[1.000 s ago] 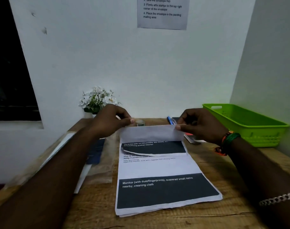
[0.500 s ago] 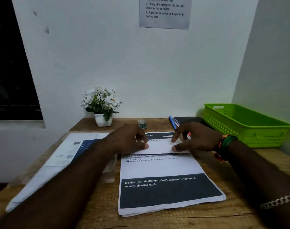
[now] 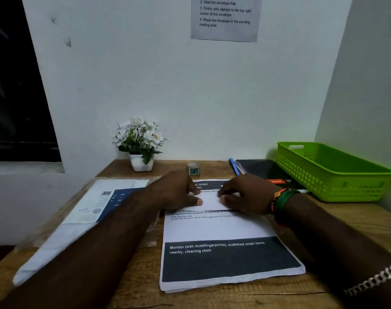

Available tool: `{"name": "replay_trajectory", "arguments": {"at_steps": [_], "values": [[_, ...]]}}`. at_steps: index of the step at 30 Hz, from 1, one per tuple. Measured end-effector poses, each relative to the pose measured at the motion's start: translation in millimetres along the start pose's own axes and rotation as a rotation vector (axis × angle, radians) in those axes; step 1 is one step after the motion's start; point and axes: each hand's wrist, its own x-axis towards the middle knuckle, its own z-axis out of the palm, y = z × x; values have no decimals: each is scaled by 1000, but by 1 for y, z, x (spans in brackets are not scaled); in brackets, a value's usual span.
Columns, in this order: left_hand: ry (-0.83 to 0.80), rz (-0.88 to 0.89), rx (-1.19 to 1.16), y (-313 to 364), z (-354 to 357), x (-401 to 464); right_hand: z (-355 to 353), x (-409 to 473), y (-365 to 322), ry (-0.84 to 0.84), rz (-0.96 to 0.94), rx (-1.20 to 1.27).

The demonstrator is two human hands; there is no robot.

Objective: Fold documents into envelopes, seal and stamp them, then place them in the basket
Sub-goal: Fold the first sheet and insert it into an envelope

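A stack of printed documents (image 3: 217, 230) lies in the middle of the wooden table. The top sheet's far end is folded toward me, so a white flap (image 3: 210, 200) lies across the text. My left hand (image 3: 174, 192) rests on the flap's left part, thumb stretched along its near edge. My right hand (image 3: 246, 195) presses the flap's right part, fingers down on the paper. The green plastic basket (image 3: 324, 181) stands at the far right with nothing visible in it. White and blue envelopes (image 3: 89, 210) lie at the left, partly under my left forearm.
A small round tin (image 3: 193, 168) sits just beyond my hands. A blue pen (image 3: 234, 167) and a black folder (image 3: 263, 170) lie at the back right, beside the basket. A white flower pot (image 3: 141, 143) stands at the back left. An instruction sheet (image 3: 225, 18) hangs on the wall.
Both hands brought the sheet's lifted top edge down toward me and laid it flat. They went from pinching the raised edge to pressing the flap onto the stack.
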Motion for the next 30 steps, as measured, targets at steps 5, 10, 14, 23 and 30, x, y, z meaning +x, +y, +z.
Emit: {"name": "replay_trajectory", "arguments": {"at_steps": [5, 10, 14, 23, 30], "values": [[-14, -12, -38, 2, -1, -2, -14, -8, 28, 53, 117, -147], [-11, -19, 11, -1, -3, 0, -6, -5, 31, 222, 57, -55], [108, 8, 29, 3, 3, 0, 10, 6, 17, 128, -45, 62], [14, 24, 93, 14, 6, -2, 21, 12, 19, 114, -19, 105], [172, -237, 456, 6, -11, -9, 22, 11, 19, 111, 0, 132]]}}
